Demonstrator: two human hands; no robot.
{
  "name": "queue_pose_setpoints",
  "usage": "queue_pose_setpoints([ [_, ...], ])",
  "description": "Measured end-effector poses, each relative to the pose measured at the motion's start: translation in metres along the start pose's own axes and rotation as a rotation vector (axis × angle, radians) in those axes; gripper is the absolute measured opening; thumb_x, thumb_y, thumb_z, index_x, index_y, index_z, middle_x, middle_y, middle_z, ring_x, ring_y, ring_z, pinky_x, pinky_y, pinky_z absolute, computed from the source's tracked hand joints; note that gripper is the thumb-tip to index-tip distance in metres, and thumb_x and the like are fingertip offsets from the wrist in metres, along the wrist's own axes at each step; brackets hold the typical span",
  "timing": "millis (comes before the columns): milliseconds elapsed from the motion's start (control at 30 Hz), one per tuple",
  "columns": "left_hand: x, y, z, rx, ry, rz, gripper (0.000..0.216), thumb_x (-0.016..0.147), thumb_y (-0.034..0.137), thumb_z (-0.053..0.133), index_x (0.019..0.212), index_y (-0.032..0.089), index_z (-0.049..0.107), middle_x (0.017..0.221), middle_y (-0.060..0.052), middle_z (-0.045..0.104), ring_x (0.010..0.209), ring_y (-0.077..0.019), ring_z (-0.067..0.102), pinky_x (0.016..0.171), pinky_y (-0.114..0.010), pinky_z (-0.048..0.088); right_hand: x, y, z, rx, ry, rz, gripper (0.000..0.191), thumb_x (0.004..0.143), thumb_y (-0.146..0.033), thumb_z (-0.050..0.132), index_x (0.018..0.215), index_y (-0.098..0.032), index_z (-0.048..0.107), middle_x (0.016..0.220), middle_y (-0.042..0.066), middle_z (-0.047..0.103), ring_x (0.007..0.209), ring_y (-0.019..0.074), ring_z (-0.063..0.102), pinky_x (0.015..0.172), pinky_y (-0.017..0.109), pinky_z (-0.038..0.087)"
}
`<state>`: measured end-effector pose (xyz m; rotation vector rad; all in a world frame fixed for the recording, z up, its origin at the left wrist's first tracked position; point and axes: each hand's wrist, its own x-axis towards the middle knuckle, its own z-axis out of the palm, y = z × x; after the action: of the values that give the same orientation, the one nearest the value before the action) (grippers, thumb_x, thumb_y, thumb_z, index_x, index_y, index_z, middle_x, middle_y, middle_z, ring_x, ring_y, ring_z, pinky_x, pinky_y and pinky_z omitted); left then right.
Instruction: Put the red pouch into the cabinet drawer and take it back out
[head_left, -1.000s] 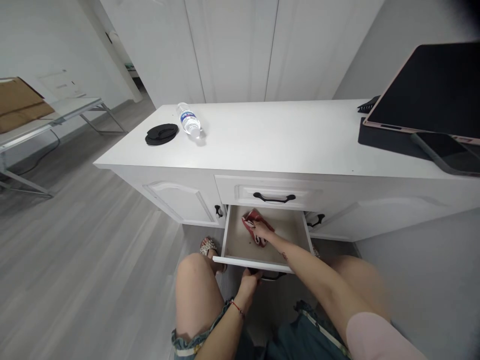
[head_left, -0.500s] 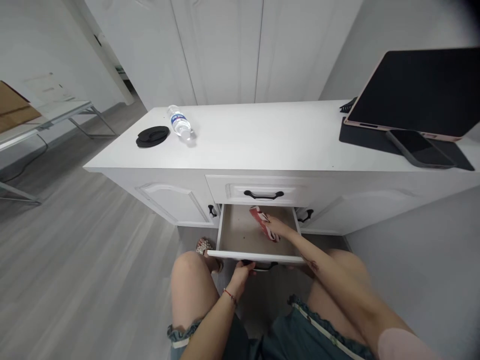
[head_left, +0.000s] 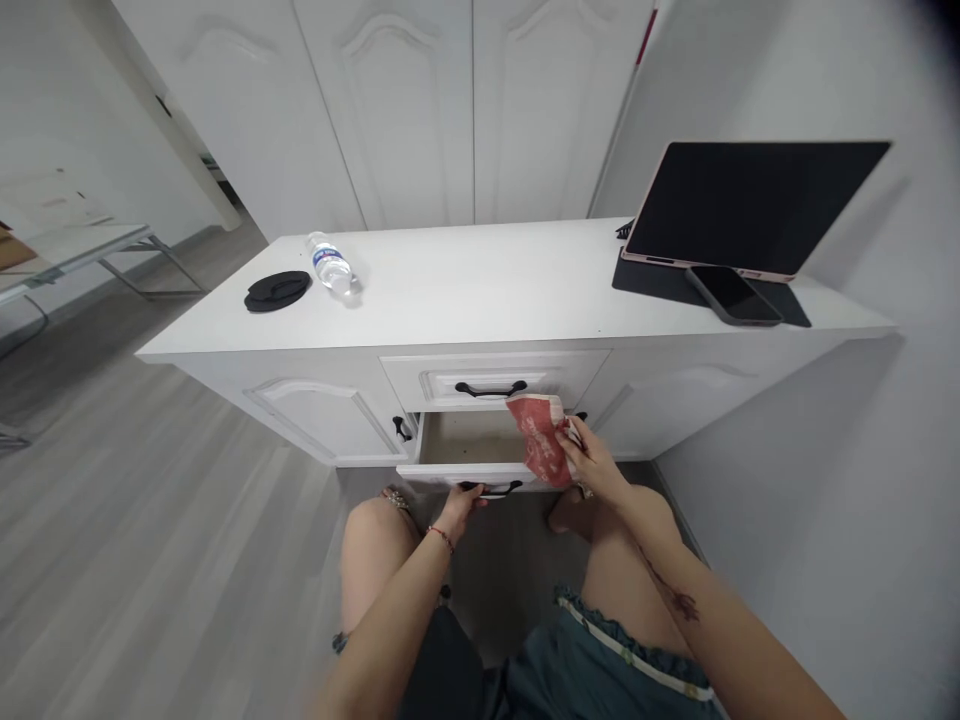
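My right hand is closed on a red and white packet, held up in front of the open lower drawer of a white cabinet. My left hand grips the black handle on that drawer's front. The drawer's inside looks bare as far as I can see it. A shut upper drawer with a black handle sits just above.
On the cabinet top lie a water bottle and a black round lid at the left, a tablet on a dark stand and a phone at the right. My bare knees are below the drawer. A wall is close on the right.
My right hand has lifted the red packet out of the drawer and towards me. The drawer stands less far out than before, with my left hand still on its handle. The view has tilted up.
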<state>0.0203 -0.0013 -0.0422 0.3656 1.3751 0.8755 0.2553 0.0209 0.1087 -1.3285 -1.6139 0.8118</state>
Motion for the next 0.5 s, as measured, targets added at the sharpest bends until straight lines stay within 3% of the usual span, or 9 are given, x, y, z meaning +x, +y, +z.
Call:
queue_pose_setpoints([
  [133,0.010,0.003,0.001,-0.005,-0.013,0.005,0.018,0.066,0.018,0.077,0.077,0.012,0.064,0.073,-0.005,0.071,0.046,-0.0071,0.057,0.045,-0.018,0.036,-0.016,0.008,-0.006,-0.139,0.287,0.009,0.038,0.088,-0.046,0.046,0.108,-0.016,0.059,0.092,0.010,0.067,0.082,0.0205,0.061,0.077,0.033,0.048],
  [267,0.009,-0.003,0.003,-0.043,-0.013,0.067,0.023,0.065,0.024,0.079,0.078,0.013,0.064,0.078,-0.005,0.071,0.048,-0.0051,0.056,0.049,-0.017,0.039,-0.039,0.032,0.009,-0.480,0.541,-0.005,0.042,0.088,-0.043,0.044,0.112,-0.012,0.060,0.092,0.015,0.066,0.081,0.0250,0.061,0.072,0.036,0.048],
  [333,0.007,-0.007,0.003,-0.066,-0.008,0.102,0.027,0.063,0.029,0.080,0.079,0.013,0.064,0.080,-0.004,0.071,0.049,-0.0047,0.056,0.050,-0.018,0.040,-0.048,0.041,0.024,-0.649,0.489,0.003,0.038,0.088,-0.035,0.045,0.116,-0.014,0.059,0.097,0.015,0.065,0.080,0.0244,0.061,0.069,0.034,0.047],
  [400,0.006,-0.011,0.003,-0.090,-0.007,0.133,0.032,0.060,0.033,0.082,0.078,0.013,0.064,0.080,-0.005,0.071,0.049,-0.0050,0.055,0.051,-0.018,0.040,-0.051,0.047,0.040,-0.772,0.336,0.029,0.036,0.086,-0.025,0.046,0.119,-0.016,0.059,0.100,0.013,0.064,0.077,0.0221,0.061,0.065,0.031,0.046],
  [500,0.007,-0.015,0.004,-0.112,0.006,0.160,0.038,0.055,0.038,0.084,0.074,0.013,0.063,0.078,-0.005,0.071,0.050,-0.0061,0.055,0.052,-0.019,0.040,-0.051,0.050,0.061,-0.838,0.190,0.039,0.038,0.083,-0.017,0.048,0.119,-0.018,0.058,0.099,0.010,0.064,0.076,0.0209,0.061,0.063,0.029,0.045],
])
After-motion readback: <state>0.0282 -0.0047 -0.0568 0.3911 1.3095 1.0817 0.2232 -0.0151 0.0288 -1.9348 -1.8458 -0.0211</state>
